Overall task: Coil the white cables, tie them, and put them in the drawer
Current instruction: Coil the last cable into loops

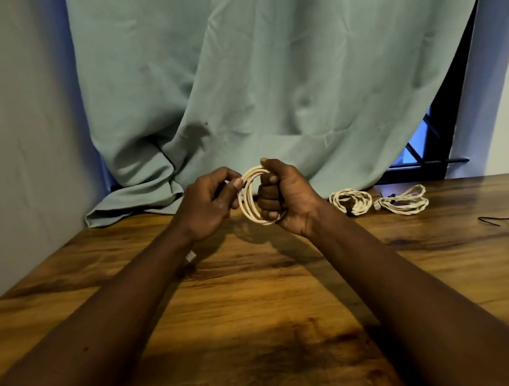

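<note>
Holding the white coil (248,201), right hand (291,199) clenched round it, left hand (206,210) pinching, near two cable bundles (351,201).

The wooden table (260,304) carries two bundles of white cable toward its far right: a tight coil (351,201) just beside a looser coil (403,201). A black tie (495,220) lies nearer the right edge, and a green curtain (132,204) bunches at the far left.

On the table (260,304), right of the coil (249,200), lie a left bundle (351,201), right bundle (403,201), then tie (495,220).
</note>
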